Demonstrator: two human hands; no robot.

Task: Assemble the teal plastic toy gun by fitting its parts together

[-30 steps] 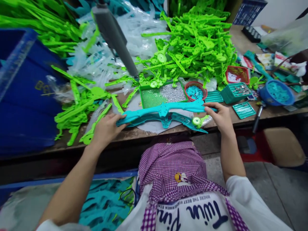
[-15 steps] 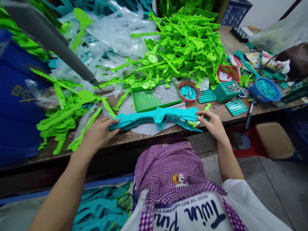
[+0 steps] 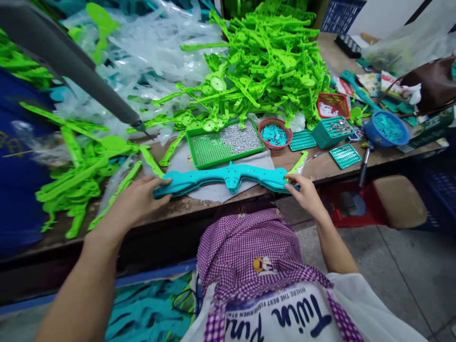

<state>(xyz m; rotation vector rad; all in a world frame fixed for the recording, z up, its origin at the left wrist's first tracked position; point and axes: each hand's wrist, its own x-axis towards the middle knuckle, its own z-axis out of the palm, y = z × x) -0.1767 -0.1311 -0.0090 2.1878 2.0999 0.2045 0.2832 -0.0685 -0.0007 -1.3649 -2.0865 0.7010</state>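
Observation:
A long turquoise plastic part (image 3: 233,177), wing-shaped with a pointed middle, lies level at the front of the bench over a pale cloth. It looks like two matching halves laid together. My left hand (image 3: 142,197) pinches its left tip between thumb and fingers. At the other end, my right hand (image 3: 302,192) grips the right tip the same way. Just behind the part sits a green tray (image 3: 203,147) partly filled with small silver screws. A grey power screwdriver (image 3: 107,88) hangs at the left, its bit pointing down above the bench.
Lime-green plastic parts (image 3: 263,66) are heaped at the back, with more (image 3: 81,171) at the left. A red basket (image 3: 276,146) of turquoise pieces, teal trays (image 3: 327,140), a blue bowl (image 3: 386,140) and a hammer (image 3: 364,166) stand at the right. Below is a red stool (image 3: 352,218).
The turquoise part's lower piece, splayed out at the right before, now lines up under the upper one. Both hands still hold the ends. The whole view has shifted slightly.

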